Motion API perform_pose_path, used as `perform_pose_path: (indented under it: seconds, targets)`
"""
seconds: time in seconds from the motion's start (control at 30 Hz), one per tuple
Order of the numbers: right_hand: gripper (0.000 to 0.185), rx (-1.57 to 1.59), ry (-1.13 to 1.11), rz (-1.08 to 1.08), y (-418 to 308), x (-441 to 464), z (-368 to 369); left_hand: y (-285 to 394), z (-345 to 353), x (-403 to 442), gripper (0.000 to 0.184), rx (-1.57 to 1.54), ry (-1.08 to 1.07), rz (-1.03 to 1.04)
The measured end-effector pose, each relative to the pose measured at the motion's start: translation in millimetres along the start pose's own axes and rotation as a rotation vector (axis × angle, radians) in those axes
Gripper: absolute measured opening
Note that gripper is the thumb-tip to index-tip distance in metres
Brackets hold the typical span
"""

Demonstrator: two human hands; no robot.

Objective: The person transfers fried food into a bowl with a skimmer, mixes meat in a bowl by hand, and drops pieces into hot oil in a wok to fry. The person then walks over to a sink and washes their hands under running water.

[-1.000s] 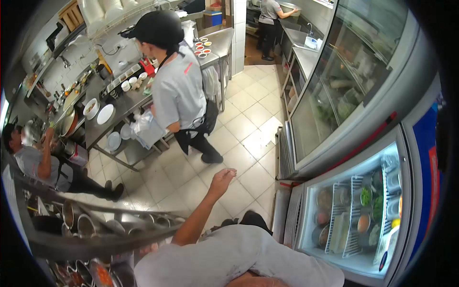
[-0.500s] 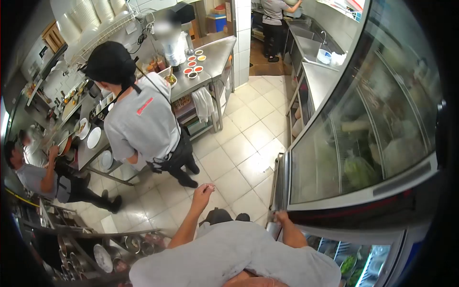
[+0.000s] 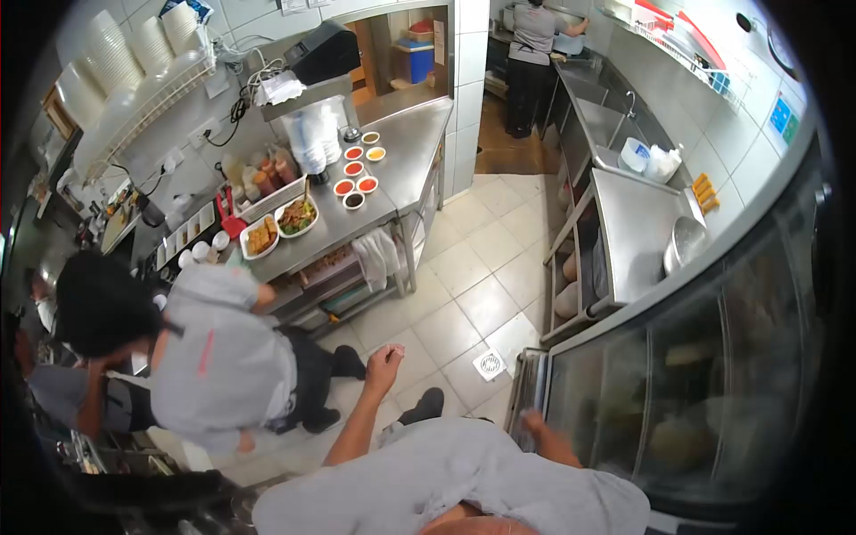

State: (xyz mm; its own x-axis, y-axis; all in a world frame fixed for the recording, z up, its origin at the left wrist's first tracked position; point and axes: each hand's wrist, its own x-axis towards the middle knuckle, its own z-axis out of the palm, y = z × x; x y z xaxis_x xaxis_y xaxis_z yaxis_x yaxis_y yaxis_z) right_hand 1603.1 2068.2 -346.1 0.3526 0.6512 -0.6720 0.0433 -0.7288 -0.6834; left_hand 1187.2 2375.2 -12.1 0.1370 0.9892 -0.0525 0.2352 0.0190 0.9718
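In front of my body, my left hand (image 3: 385,366) is raised over the tiled floor. Its fingers are closed, and a small pale pinkish bit shows at the fingertips, too small to name. My right hand (image 3: 538,428) is at the near edge of a glass refrigerator door (image 3: 588,392). It is blurred, but its fingers look curled round that edge. Through the glass, wire shelves and pale bags are dimly visible.
A co-worker (image 3: 223,348) bends at the left, beside a steel counter (image 3: 415,134) with sauce cups (image 3: 366,185) and two food trays (image 3: 297,216). Another person (image 3: 533,53) stands by the far sinks. A steel table (image 3: 637,232) carries a metal bowl (image 3: 685,242). A floor drain (image 3: 489,364) lies ahead.
The refrigerator door has swung toward me with my right hand at its edge, covering the lit shelves seen before. My left hand stays closed. The co-worker has moved left and bent down.
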Motion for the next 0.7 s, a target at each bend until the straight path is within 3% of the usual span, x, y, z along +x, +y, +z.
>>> perform_pose_path:
  seconds: [0.13, 0.33, 0.6, 0.7]
  targets:
    - [0.022, -0.161, -0.064, 0.182, -35, -78, -4, 38, 20, 92, 0.020, 0.247, -0.066, 0.167]
    - [0.020, -0.198, -0.093, 0.221, -94, -29, -25, 77, 79, 198, 0.018, 0.174, -0.079, 0.278]
    - [0.019, -0.214, -0.188, 0.117, -197, 205, -95, 94, 160, 283, 0.021, 0.244, -0.069, 0.148]
    - [0.019, -0.373, -0.226, -0.126, -230, 339, -121, 104, 179, 317, 0.020, 0.290, -0.025, 0.174]
